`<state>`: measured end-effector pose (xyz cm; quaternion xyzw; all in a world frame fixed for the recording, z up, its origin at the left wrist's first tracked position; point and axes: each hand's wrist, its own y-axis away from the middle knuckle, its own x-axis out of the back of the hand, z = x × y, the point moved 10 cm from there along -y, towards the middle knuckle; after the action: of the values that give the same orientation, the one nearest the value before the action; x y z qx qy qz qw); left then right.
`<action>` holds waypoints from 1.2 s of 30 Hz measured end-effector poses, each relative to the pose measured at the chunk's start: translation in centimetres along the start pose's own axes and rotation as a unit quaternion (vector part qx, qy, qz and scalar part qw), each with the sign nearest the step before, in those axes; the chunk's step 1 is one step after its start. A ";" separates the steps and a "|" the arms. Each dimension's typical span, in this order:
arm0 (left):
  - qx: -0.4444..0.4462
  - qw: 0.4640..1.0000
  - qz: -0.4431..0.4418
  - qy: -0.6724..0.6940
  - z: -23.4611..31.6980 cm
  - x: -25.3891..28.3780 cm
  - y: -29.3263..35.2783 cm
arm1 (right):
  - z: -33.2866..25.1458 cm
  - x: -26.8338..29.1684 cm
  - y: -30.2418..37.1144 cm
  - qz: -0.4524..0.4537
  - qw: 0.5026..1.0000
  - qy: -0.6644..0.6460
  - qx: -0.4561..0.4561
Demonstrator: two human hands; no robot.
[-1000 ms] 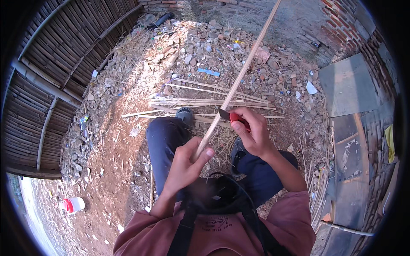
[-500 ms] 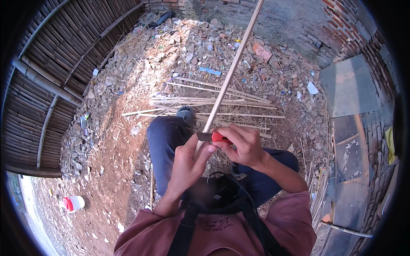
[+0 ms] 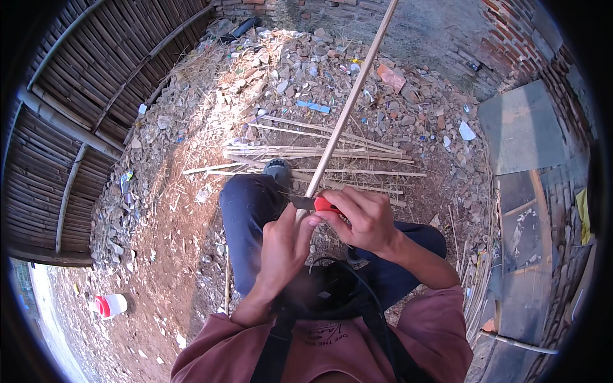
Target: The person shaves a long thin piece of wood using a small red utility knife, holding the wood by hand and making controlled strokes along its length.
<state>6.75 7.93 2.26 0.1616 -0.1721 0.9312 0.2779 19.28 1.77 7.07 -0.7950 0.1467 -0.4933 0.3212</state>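
A long, pale bamboo strip (image 3: 347, 110) slants away from me, its near end gripped in my left hand (image 3: 281, 246). My right hand (image 3: 365, 220) is closed round the red handle of a knife (image 3: 327, 205). The knife's short, dark blade lies across the strip just beyond my left fingers. My left thumb is close to the blade and handle. Beyond my hands, several cut bamboo strips (image 3: 319, 152) lie roughly crosswise on the ground.
Rubble and litter (image 3: 287, 83) cover the ground up to a brick wall (image 3: 434, 38). A bamboo-slat panel (image 3: 70, 134) stands at left. A white jug with a red lid (image 3: 112, 306) sits at lower left. Boards (image 3: 523, 134) lean at right.
The knife and my right hand have shifted very slightly. The strip's far end has tilted a little to the right. Both hands keep their hold.
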 end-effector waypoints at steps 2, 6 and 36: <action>0.002 1.000 0.001 -0.005 -0.1 -0.1 0.0 | 0.0 0.1 0.0 0.001 1.000 0.010 -0.005; 0.025 0.999 0.000 -0.032 -0.5 -0.1 -0.1 | 0.1 0.4 -0.1 0.015 1.000 0.013 -0.013; 0.086 0.992 -0.038 -0.082 -2.5 0.1 3.5 | 7.2 5.2 -2.4 0.106 0.989 0.028 -0.100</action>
<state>4.15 6.25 -0.72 0.2672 -0.1069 0.9150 0.2829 27.83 3.37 10.07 -0.7890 0.2879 -0.4609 0.2866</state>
